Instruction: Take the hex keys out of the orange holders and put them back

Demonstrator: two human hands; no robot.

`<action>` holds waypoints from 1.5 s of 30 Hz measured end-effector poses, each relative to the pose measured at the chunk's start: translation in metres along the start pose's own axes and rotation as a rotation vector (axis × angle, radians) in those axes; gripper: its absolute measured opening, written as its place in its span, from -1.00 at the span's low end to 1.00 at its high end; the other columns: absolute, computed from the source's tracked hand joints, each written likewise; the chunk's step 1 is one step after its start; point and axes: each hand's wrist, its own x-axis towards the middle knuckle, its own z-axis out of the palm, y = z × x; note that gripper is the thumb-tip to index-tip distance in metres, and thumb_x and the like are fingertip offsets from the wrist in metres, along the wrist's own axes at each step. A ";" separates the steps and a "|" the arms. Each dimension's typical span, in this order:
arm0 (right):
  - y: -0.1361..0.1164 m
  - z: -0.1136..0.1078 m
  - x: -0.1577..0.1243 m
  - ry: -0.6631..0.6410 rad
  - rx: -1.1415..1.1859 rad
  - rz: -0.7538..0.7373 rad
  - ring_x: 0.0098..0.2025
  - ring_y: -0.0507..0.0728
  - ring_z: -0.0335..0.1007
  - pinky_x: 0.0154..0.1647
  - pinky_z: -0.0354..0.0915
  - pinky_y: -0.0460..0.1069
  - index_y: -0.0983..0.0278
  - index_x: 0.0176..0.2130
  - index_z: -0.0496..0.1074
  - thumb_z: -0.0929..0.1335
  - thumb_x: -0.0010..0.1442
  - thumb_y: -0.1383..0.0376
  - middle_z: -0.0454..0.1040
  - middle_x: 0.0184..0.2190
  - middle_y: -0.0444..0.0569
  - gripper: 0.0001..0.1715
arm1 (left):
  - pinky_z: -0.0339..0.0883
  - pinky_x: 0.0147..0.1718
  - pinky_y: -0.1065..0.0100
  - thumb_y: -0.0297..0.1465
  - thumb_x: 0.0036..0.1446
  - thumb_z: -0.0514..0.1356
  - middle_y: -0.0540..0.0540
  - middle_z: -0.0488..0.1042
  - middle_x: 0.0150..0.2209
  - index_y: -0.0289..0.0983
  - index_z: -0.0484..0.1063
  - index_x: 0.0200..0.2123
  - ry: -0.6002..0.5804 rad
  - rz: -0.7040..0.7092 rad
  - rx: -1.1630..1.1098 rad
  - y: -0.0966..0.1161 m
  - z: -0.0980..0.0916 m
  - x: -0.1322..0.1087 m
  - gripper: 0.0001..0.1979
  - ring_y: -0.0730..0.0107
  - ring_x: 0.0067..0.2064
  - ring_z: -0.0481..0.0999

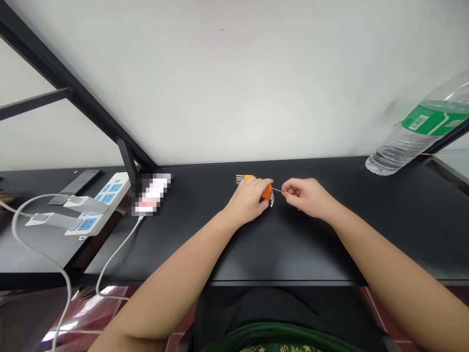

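Note:
My left hand (248,198) is closed around a small orange holder (266,191) with several thin metal rods sticking out of both ends, resting on the black table (278,244). My right hand (306,196) sits just to the right of it, fingers pinched on one thin metal rod (277,190) whose other end meets the holder. Both forearms reach in from the bottom of the view.
A white power strip (97,208) with blue sockets, plugs and a white cable (40,244) lies at the left. A blurred-out object (152,194) lies beside it. A clear water bottle (417,132) with a green label stands at the right, near the white wall.

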 end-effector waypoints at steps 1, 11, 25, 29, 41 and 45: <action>0.000 0.000 0.000 -0.023 0.055 0.032 -0.54 0.03 0.33 -0.45 0.26 -0.06 0.19 -0.32 0.46 0.34 0.16 0.27 0.46 -0.48 -0.17 -0.92 | 0.32 0.21 0.03 -0.50 0.16 0.22 -0.13 0.55 0.10 -0.21 0.34 0.21 -0.004 0.003 -0.003 0.000 0.000 0.000 -0.47 0.12 0.14 0.48; 0.003 0.000 0.001 -0.026 0.156 0.087 -0.59 0.00 0.33 -0.50 0.28 -0.08 0.21 -0.30 0.46 0.35 0.16 0.28 0.43 -0.51 -0.20 -0.92 | 0.31 0.21 0.02 -0.49 0.14 0.23 -0.12 0.55 0.12 -0.21 0.36 0.21 -0.026 -0.014 0.008 0.002 -0.001 0.000 -0.47 0.10 0.17 0.47; -0.003 0.010 0.008 -0.027 0.650 0.326 -0.68 -0.05 0.19 -0.75 0.12 -0.15 0.27 -0.33 0.45 0.49 0.16 0.17 0.35 -0.64 -0.20 -0.76 | 0.29 0.17 0.07 -0.42 0.17 0.26 -0.15 0.60 -0.01 -0.26 0.42 0.17 -0.006 0.062 0.074 0.010 0.000 -0.002 -0.52 0.13 0.06 0.50; -0.004 0.023 0.013 -0.024 0.885 0.336 -0.67 -0.08 0.18 -0.75 0.11 -0.17 0.27 -0.39 0.39 0.57 0.09 0.13 0.38 -0.62 -0.21 -0.62 | 0.30 0.12 0.08 -0.44 0.11 0.28 -0.09 0.60 -0.14 -0.21 0.48 0.06 0.008 0.034 0.007 0.014 0.001 0.000 -0.60 0.14 0.03 0.49; -0.001 0.027 0.012 -0.112 0.959 0.276 -0.68 -0.06 0.21 -0.71 0.17 -0.16 0.24 -0.31 0.36 0.57 0.09 0.08 0.41 -0.63 -0.23 -0.57 | 0.30 0.14 0.08 -0.39 0.12 0.30 -0.08 0.62 -0.09 -0.20 0.47 0.08 0.073 0.026 -0.120 0.011 0.003 -0.001 -0.59 0.17 0.03 0.50; 0.000 0.020 0.011 -0.090 0.790 0.254 -0.67 -0.04 0.17 -0.69 0.10 -0.12 0.21 -0.31 0.35 0.51 0.14 0.02 0.36 -0.62 -0.25 -0.60 | 0.29 0.16 0.07 -0.40 0.15 0.28 -0.09 0.62 -0.07 -0.21 0.45 0.11 0.054 0.033 -0.102 0.012 0.002 0.000 -0.57 0.17 0.04 0.51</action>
